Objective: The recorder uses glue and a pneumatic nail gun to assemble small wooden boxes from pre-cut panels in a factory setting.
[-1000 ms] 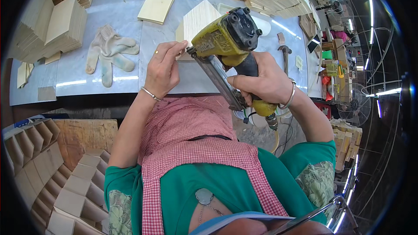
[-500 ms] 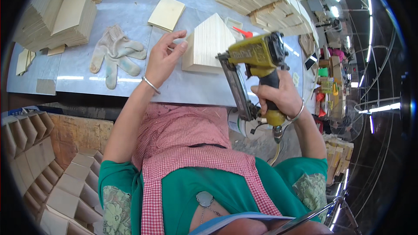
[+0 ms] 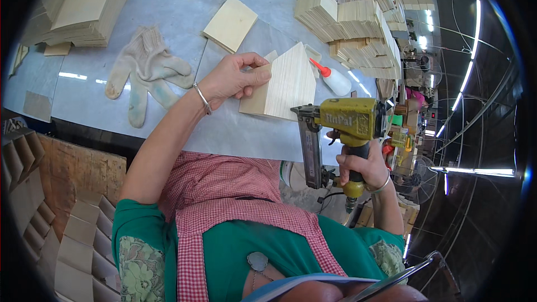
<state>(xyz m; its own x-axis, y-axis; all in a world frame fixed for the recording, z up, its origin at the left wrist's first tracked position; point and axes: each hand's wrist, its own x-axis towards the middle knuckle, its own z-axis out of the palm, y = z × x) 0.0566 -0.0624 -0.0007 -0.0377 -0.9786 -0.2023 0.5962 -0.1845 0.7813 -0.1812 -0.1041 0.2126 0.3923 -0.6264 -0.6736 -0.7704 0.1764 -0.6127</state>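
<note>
- The house-shaped wooden piece, lying near the bench's front edge, is pinched by the left hand fingers.
- The yellow nail gun is gripped by the right hand, fingers wrapped around its handle, just off that edge.

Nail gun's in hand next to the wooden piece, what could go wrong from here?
1. The left hand grips the house-shaped wooden piece by its edge; a nail fired there might hit fingers.
2. The right hand holds the yellow nail gun off the table edge, above the lap; a misfire could be dangerous.
3. The glue bottle lies close behind the piece and might get knocked.
</note>
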